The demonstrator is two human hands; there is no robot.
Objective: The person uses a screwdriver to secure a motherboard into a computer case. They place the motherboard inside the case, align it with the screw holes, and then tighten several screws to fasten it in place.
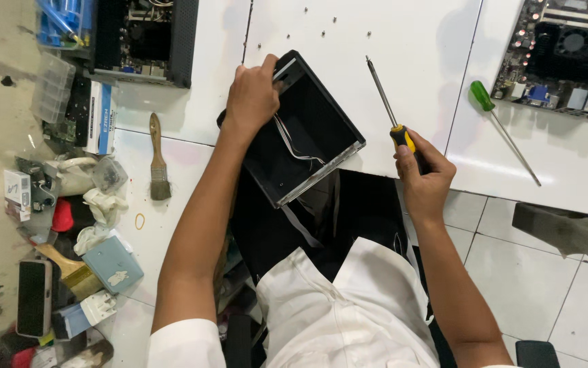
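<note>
An open black computer case (307, 129) rests tilted at the white table's (409, 41) front edge, with thin white wires (292, 144) lying inside it. My left hand (251, 99) grips the case's upper left corner. My right hand (424, 178) is closed around the yellow and black handle of a screwdriver (389, 109), whose long shaft points up and left, away from the case. Several small screws (323, 32) lie loose on the table beyond the case.
A green-handled screwdriver (501, 126) lies right of my hand, below a bare circuit board (566, 54). Another open case (140, 37) sits at the top left. A paintbrush (158, 160) and a heap of boxes, rags and tools (76, 238) fill the left side.
</note>
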